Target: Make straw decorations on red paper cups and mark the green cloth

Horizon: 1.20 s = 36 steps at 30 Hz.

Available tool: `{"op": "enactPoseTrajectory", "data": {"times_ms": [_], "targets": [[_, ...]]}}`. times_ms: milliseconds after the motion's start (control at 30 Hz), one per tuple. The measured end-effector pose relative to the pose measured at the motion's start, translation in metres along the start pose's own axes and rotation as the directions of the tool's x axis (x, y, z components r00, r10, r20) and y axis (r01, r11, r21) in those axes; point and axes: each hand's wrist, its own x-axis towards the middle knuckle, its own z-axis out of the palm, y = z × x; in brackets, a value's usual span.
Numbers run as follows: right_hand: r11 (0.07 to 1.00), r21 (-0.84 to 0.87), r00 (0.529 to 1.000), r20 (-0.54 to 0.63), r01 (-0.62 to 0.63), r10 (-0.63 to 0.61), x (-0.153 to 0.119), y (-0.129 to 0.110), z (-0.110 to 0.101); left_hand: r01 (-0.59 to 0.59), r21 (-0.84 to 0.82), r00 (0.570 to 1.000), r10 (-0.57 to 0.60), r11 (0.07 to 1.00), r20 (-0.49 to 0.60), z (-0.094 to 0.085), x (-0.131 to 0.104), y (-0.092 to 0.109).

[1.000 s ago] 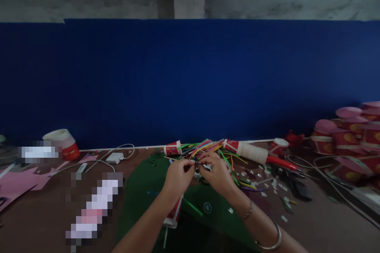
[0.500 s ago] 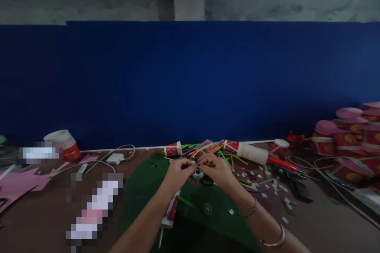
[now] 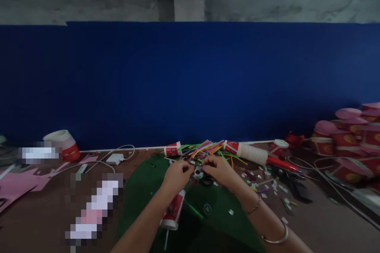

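Both hands meet over a green mat [image 3: 142,189] at the middle of the table. My left hand [image 3: 179,174] has its thumb and fingertips pinched together; what they hold, if anything, is too small to name. Beside it, my right hand [image 3: 219,169] pinches too, at something I cannot make out. A roll of tape [image 3: 198,173] lies between the hands, just below the fingertips. Under my left forearm is a red and white paper cup [image 3: 175,210], tipped over, with a straw [image 3: 166,239] sticking out. A green straw [image 3: 193,210] lies to the right of the cup.
Behind the hands lie colourful straws [image 3: 204,148] and stacked paper cups [image 3: 252,153]. Paper scraps [image 3: 276,185] and a black tool [image 3: 299,189] lie to the right, with piled decorated cups [image 3: 350,142] beyond. To the left are a white charger [image 3: 115,159], cables and pink paper [image 3: 20,182].
The red and white cup under my left forearm has rolled or shifted slightly, showing more of its side. My fingertips have drawn a little apart, and my right forearm has moved slightly right.
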Motion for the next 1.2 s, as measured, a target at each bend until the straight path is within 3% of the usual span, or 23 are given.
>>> {"op": "enactPoseTrajectory", "data": {"times_ms": [133, 267, 467, 633, 767, 867, 967, 1033, 1100, 1200], "targets": [[0.992, -0.116, 0.998, 0.056, 0.042, -0.035, 0.001, 0.004, -0.002, -0.067, 0.007, 0.997, 0.066, 0.998, 0.038, 0.004, -0.002, -0.006], [0.977, -0.194, 0.994, 0.083, 0.088, -0.073, 0.000, 0.003, -0.004, -0.129, -0.048, 0.990, 0.131, 0.991, 0.049, 0.001, -0.004, 0.001], [0.956, -0.252, 0.987, 0.099, 0.148, -0.127, 0.000, 0.007, -0.002, -0.084, -0.124, 0.987, 0.100, 0.989, 0.126, -0.004, -0.006, 0.010], [0.941, -0.263, 0.975, 0.115, 0.213, -0.189, -0.001, 0.008, 0.000, -0.099, -0.113, 0.987, 0.111, 0.989, 0.113, -0.006, -0.008, 0.013], [0.928, -0.298, 0.975, 0.092, 0.221, -0.203, 0.003, 0.005, -0.004, -0.045, -0.213, 0.991, 0.071, 0.976, 0.113, -0.006, -0.006, 0.013], [0.828, -0.533, 0.978, -0.006, 0.172, -0.208, 0.009, 0.012, -0.010, 0.046, -0.316, 0.998, -0.034, 0.948, 0.044, -0.005, -0.002, 0.012], [0.600, -0.800, 0.994, -0.066, -0.001, -0.085, 0.014, 0.026, -0.013, 0.154, -0.469, 0.985, -0.171, 0.869, 0.006, -0.005, 0.000, 0.010], [0.459, -0.886, 0.998, -0.060, -0.060, 0.014, 0.015, 0.032, -0.014, 0.210, -0.581, 0.969, -0.246, 0.787, 0.018, -0.004, 0.002, 0.008], [0.405, -0.912, 0.996, -0.036, -0.067, 0.084, 0.015, 0.033, -0.017, 0.239, -0.662, 0.954, -0.301, 0.710, 0.022, -0.004, 0.003, 0.006], [0.421, -0.903, 0.991, -0.031, -0.085, 0.133, 0.015, 0.027, -0.032, 0.243, -0.739, 0.937, -0.348, 0.628, 0.012, -0.004, 0.003, 0.003]]}}
